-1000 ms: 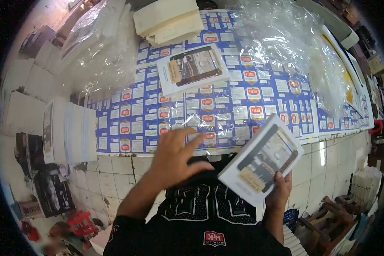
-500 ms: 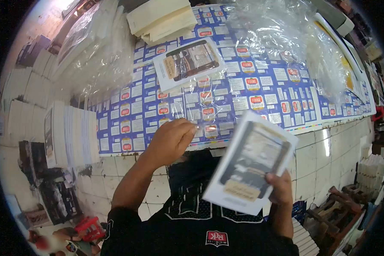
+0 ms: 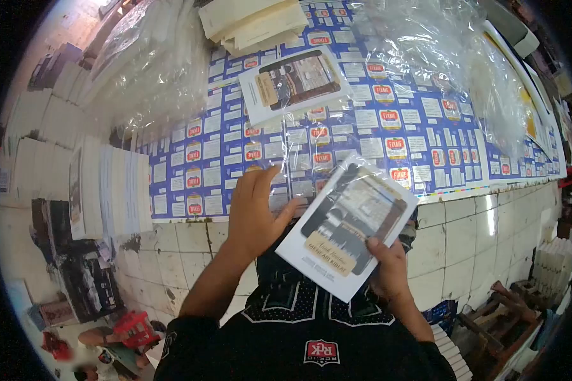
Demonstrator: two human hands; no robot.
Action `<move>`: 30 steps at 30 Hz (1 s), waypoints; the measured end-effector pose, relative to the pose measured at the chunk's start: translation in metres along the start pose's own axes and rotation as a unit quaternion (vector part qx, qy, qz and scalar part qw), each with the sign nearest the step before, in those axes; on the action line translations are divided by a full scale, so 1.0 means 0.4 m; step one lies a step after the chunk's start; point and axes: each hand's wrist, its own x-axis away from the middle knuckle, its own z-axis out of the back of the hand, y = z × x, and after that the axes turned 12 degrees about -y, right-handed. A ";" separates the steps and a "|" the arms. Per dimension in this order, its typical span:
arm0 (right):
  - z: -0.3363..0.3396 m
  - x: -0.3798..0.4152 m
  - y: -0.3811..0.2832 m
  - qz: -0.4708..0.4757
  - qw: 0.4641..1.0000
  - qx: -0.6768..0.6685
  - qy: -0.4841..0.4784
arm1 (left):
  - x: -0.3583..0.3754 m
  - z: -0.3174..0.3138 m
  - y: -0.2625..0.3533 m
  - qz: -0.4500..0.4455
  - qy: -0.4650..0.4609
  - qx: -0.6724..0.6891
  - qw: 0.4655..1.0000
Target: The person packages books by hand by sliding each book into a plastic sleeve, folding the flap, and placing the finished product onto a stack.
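My right hand [image 3: 391, 270] grips a white book [image 3: 349, 225] by its lower right edge, thumb on the cover. The cover shows a dark-framed picture and a tan label, and the book is tilted over the table's front edge. My left hand [image 3: 257, 213] is open beside the book's left side, thumb and fingers apart, at a clear plastic sleeve [image 3: 287, 184] whose outline is hard to make out. Farther back, another book [image 3: 295, 82] with a like cover lies on the blue printed sheet [image 3: 229, 152].
Clear plastic bags [image 3: 152, 70] lie at the back left, with more plastic [image 3: 426, 38] at the back right. Cream papers [image 3: 254, 25] are piled at the back. A row of books [image 3: 114, 190] stands at the left. A person squats near a red basket [image 3: 135, 329] at the lower left.
The held book has moved left, closer to my left hand. My left hand has spread from a closed, pinched shape. The view has shifted slightly.
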 end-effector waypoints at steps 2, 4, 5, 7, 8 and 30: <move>0.003 -0.009 -0.002 0.041 0.997 -0.046 0.047 | 0.036 -0.036 -0.011 0.047 0.048 -0.064 0.996; -0.001 -0.017 -0.002 0.041 0.996 -0.054 0.050 | 0.068 -0.044 0.000 0.103 0.020 0.019 0.994; -0.002 -0.020 -0.002 0.045 0.996 -0.061 0.056 | 0.080 -0.048 0.002 0.154 -0.009 0.104 0.983; -0.010 -0.031 0.011 0.053 0.995 -0.065 0.053 | 0.099 -0.074 -0.022 0.075 0.041 0.071 0.994; -0.013 -0.034 0.017 0.065 0.994 -0.069 0.052 | 0.104 -0.075 -0.024 0.059 0.047 0.087 0.993; -0.076 -0.097 0.023 -0.005 0.994 -0.104 -0.012 | 0.107 -0.087 0.056 0.166 0.060 0.624 0.761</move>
